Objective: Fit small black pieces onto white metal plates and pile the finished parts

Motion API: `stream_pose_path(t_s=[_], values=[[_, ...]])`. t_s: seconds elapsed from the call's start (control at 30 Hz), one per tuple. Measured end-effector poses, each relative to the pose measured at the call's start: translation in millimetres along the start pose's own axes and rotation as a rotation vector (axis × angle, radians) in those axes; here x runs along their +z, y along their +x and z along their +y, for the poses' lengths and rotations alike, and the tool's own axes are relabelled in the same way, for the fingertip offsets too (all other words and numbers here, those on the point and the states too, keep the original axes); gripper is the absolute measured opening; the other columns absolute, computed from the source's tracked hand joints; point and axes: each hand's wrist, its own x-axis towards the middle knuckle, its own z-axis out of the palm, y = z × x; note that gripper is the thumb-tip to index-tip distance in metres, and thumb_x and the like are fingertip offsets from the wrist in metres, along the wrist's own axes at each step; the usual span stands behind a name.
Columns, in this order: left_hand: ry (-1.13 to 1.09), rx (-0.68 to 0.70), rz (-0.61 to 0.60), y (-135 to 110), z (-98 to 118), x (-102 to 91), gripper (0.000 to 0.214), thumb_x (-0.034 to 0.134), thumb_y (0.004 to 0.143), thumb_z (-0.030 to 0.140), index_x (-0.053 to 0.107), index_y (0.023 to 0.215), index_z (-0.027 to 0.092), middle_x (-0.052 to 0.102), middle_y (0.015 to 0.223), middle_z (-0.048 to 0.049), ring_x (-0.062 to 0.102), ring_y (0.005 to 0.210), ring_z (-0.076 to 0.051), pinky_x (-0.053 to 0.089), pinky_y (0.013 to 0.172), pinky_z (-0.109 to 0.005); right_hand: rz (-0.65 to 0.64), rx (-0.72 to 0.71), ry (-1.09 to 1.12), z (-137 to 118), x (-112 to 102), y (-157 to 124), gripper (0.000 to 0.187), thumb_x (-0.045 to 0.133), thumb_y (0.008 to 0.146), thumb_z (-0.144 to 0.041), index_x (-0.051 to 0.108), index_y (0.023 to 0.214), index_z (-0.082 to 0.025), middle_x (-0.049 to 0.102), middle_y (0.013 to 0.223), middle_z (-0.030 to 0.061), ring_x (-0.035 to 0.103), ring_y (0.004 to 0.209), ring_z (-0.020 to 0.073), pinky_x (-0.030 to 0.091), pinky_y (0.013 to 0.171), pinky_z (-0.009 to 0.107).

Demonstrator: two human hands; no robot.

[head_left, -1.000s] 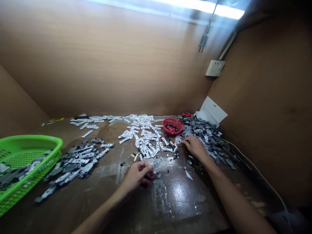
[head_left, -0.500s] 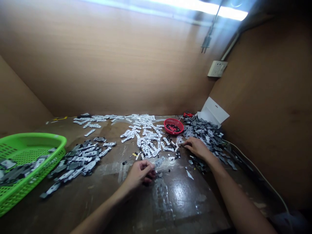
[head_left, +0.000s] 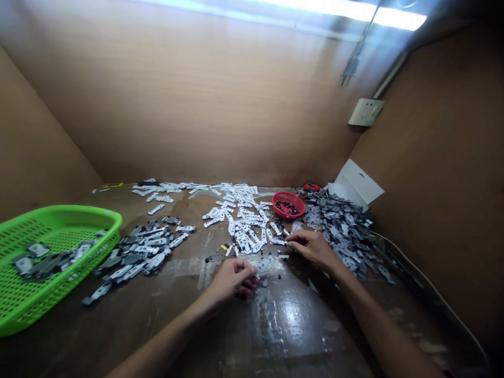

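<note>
My left hand (head_left: 238, 277) is held low over the middle of the table with its fingers curled and the thumb pressed against them. Whatever may be between those fingers is hidden. Farther right, my right hand (head_left: 313, 248) reaches forward, thumb and forefinger close together at the right end of a white flat plastic part (head_left: 278, 241). I cannot make out what the fingertips pinch. That part lies at the edge of a loose pile of similar white parts (head_left: 244, 228). Small black pieces (head_left: 209, 259) are scattered in front of the pile.
A red basket (head_left: 289, 205) with small dark pieces stands behind my right hand. Grey parts (head_left: 340, 228) are heaped at the right. Grey-and-white pieces (head_left: 145, 249) lie beside a green basket (head_left: 118, 226) at the left. A white card (head_left: 362, 181) leans against the right wall.
My right hand has moved left and slightly forward, from the small black pieces to the white part's end. The left hand stays curled. The view has shifted left.
</note>
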Motion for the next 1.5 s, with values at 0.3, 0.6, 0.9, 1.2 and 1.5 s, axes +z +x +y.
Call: stream_pose_path(t_s=[0.3, 0.6, 0.9, 1.2, 1.5], values=[[-0.009, -0.041, 0.016, 2, 2, 0.5, 0.036, 0.062, 0.067, 0.046, 0.056, 0.071, 0.011, 0.066, 0.071, -0.0095, 0.062, 0.059, -0.014, 0.045, 0.053, -0.022, -0.107, -0.239, 0.162, -33, 33, -9, 0.005, 0.063, 0.074, -0.024, 0.066, 0.076, -0.020, 0.060, 0.087, 0.0046, 0.056, 0.083, 0.0166, 0.045, 0.074, 0.030], [-0.086, -0.020, 0.007, 3, -2, -1.6, 0.036, 0.063, 0.068, 0.045, 0.055, 0.072, 0.011, 0.065, 0.072, -0.0084, 0.060, 0.059, -0.011, 0.046, 0.057, -0.022, -0.118, -0.253, 0.133, -30, 37, -10, 0.007, 0.062, 0.074, -0.017, 0.065, 0.079, -0.020, 0.057, 0.088, 0.0038, 0.055, 0.085, 0.0153, 0.044, 0.075, 0.029], [-0.070, -0.022, 0.017, 4, -2, -1.4, 0.037, 0.064, 0.066, 0.046, 0.056, 0.071, 0.011, 0.065, 0.071, -0.0085, 0.061, 0.059, -0.012, 0.047, 0.058, -0.024, -0.104, -0.240, 0.166, -30, 35, -9, 0.006, 0.062, 0.074, -0.021, 0.065, 0.078, -0.019, 0.059, 0.090, 0.0052, 0.056, 0.086, 0.0167, 0.045, 0.077, 0.031], [-0.030, -0.027, 0.013, 3, 0, -0.5, 0.035, 0.064, 0.065, 0.045, 0.055, 0.068, 0.012, 0.065, 0.068, -0.0076, 0.061, 0.058, -0.013, 0.046, 0.054, -0.022, 0.186, -0.055, 0.044, -11, 21, -1, 0.016, 0.052, 0.081, -0.031, 0.063, 0.080, -0.019, 0.063, 0.082, 0.0058, 0.057, 0.078, 0.0183, 0.044, 0.072, 0.031], [-0.022, 0.018, 0.013, 3, -4, 2.4, 0.033, 0.065, 0.064, 0.043, 0.055, 0.067, 0.012, 0.064, 0.063, -0.0070, 0.060, 0.051, -0.013, 0.043, 0.046, -0.021, 0.145, -0.068, -0.088, 5, 16, 23, 0.019, 0.049, 0.081, -0.032, 0.065, 0.086, -0.022, 0.065, 0.087, 0.0047, 0.059, 0.080, 0.0185, 0.045, 0.072, 0.030]])
